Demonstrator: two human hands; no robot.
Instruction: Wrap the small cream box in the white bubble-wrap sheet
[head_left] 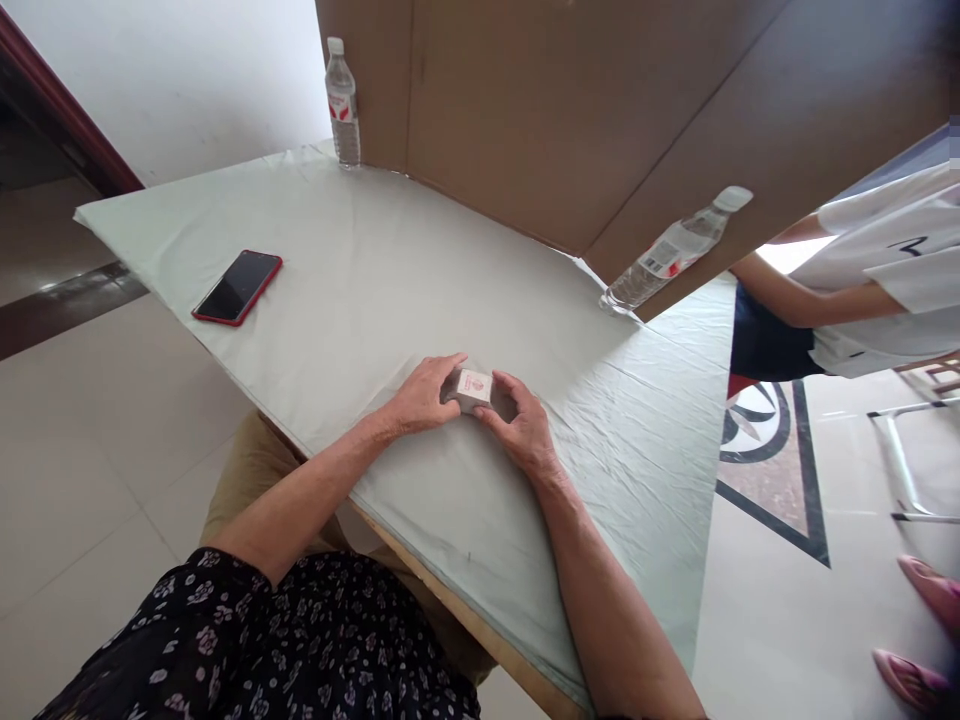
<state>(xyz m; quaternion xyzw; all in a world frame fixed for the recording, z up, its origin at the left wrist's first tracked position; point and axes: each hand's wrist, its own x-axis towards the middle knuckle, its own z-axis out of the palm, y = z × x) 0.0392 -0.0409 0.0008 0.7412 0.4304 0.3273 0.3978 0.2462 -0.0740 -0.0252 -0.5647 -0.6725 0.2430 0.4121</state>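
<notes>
A small whitish box with a red mark on its top rests on the pale cloth-covered table. My left hand grips its left side with curled fingers. My right hand holds its right side, thumb and fingers pinched against it. Both hands rest on the cloth near the table's front edge.
A red-cased phone lies screen up at the left. One water bottle stands at the back by a brown panel; another bottle stands further right. A seated person in a white shirt is at the right. Pink shoes show at bottom right.
</notes>
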